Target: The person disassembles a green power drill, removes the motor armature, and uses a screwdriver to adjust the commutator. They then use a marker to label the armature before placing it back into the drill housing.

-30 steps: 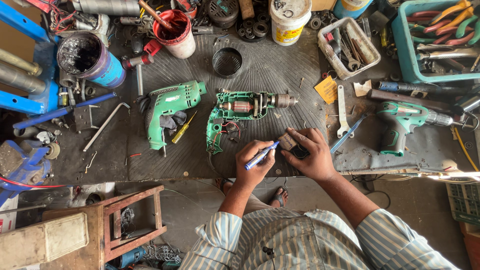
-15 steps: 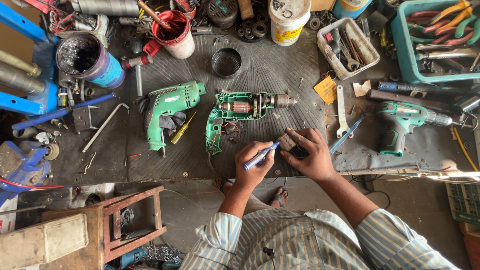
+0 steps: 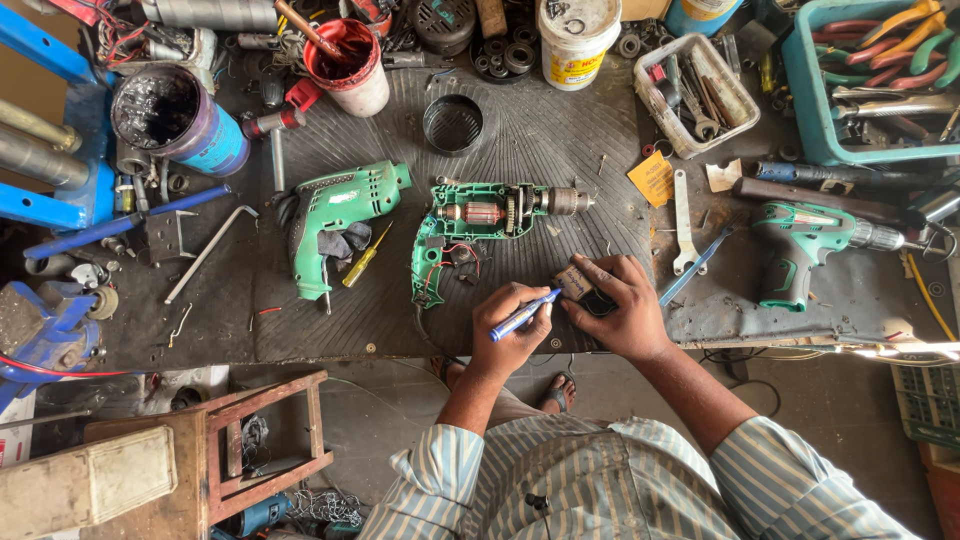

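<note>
My left hand (image 3: 508, 330) grips a blue-handled screwdriver (image 3: 524, 315) with its tip pointing toward my right hand. A small dark and tan part (image 3: 578, 285) is pinched in my right hand (image 3: 615, 305) against the black ribbed mat (image 3: 520, 150). Just above my hands lies an opened green drill (image 3: 480, 225) with its motor, gears and wires exposed. The drill's separate green housing half (image 3: 335, 225) lies to the left, with a yellow screwdriver (image 3: 362, 258) beside it.
A third green drill (image 3: 810, 245) lies at the right near a flat spanner (image 3: 682, 220). At the back stand a red cup (image 3: 350, 60), a white bucket (image 3: 575, 40), a blue grease can (image 3: 185, 120), a tray of bits (image 3: 695, 95) and a teal bin of pliers (image 3: 870, 80). A wooden stool (image 3: 260, 440) stands below left.
Both hands have stayed almost in place; the fingers of my right hand have shifted slightly on the small part.
</note>
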Tool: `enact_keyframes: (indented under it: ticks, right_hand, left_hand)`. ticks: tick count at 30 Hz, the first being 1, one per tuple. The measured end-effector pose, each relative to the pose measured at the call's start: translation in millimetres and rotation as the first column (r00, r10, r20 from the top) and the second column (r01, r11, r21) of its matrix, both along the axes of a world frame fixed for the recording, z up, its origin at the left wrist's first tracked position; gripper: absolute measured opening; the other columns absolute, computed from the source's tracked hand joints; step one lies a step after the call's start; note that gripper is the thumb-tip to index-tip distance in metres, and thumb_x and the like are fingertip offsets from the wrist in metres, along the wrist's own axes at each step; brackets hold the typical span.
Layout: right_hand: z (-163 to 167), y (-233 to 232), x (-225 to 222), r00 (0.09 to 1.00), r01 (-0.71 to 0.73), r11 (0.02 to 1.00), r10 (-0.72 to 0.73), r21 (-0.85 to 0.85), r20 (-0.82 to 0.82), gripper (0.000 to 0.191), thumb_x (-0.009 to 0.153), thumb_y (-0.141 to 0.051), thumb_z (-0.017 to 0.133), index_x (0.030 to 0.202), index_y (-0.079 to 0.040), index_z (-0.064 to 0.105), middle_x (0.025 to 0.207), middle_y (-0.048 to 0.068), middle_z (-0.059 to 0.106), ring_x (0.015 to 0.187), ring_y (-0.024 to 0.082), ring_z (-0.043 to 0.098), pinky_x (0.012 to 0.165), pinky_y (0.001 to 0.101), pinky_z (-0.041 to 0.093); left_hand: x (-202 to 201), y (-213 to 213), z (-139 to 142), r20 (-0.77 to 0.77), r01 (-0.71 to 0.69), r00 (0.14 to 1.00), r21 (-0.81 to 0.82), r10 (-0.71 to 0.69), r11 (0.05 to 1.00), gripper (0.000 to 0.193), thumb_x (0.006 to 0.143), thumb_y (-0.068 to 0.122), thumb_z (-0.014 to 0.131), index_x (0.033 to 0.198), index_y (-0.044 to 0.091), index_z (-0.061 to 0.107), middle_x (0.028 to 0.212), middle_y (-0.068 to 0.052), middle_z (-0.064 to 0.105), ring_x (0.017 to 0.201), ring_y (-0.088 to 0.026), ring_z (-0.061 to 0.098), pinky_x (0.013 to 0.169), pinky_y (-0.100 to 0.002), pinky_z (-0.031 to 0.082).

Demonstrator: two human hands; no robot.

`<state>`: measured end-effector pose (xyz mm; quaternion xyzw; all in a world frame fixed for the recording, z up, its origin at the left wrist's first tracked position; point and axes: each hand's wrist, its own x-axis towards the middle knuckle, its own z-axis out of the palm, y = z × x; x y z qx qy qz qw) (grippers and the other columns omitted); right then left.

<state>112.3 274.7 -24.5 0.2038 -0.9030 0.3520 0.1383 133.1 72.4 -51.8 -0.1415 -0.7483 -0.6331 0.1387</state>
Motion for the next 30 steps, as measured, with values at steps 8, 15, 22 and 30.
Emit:
enact_keyframes:
  ticks: [8,15,22,30]
  right_hand:
    - [-1.3,0.2,0.4,1.000,-0.002,1.000,0.002,-0.002,0.000,0.066,0.070,-0.023,0.089,0.132,-0.007,0.069,0.108,0.011,0.065,0.102,0.031,0.062,0.090,0.0421,0.051]
    - [-0.9,0.8,0.1,1.000,-0.003,1.000,0.003,0.001,0.001,0.066,0.071,-0.022,0.089,0.132,-0.007,0.069,0.107,0.012,0.065,0.102,0.031,0.062,0.090,0.0422,0.051]
    - [0.8,-0.8,0.4,1.000,-0.007,1.000,0.007,-0.003,0.018,0.068,0.069,-0.021,0.089,0.133,-0.007,0.068,0.108,0.012,0.064,0.102,0.030,0.063,0.089,0.0410,0.053]
    - [0.4,-1.9,0.9,1.000,-0.001,1.000,0.001,-0.001,0.000,0.069,0.068,-0.019,0.089,0.132,-0.007,0.069,0.108,0.012,0.064,0.101,0.030,0.064,0.088,0.0410,0.053]
  left_hand:
    - [0.9,-0.1,1.3,-0.046,0.016,0.999,0.019,-0.015,1.000,0.019,0.090,0.003,0.077,0.108,0.001,0.071,0.097,-0.011,0.075,0.083,-0.016,0.076,0.070,-0.027,0.061]
    - [0.8,-0.2,2.5,-0.058,0.021,0.998,0.009,-0.021,1.000,0.018,0.090,0.003,0.077,0.107,0.000,0.071,0.094,-0.011,0.074,0.082,-0.015,0.075,0.069,-0.027,0.060]
    - [1.6,0.0,0.3,-0.062,0.024,0.998,-0.002,-0.024,1.000,0.019,0.091,0.005,0.077,0.108,0.001,0.072,0.096,-0.010,0.075,0.080,-0.014,0.074,0.068,-0.026,0.060]
    - [2.0,-0.2,-0.5,-0.031,0.046,0.998,-0.011,-0.047,0.999,0.019,0.090,0.005,0.078,0.107,0.001,0.072,0.095,-0.010,0.076,0.077,-0.014,0.074,0.066,-0.026,0.060]
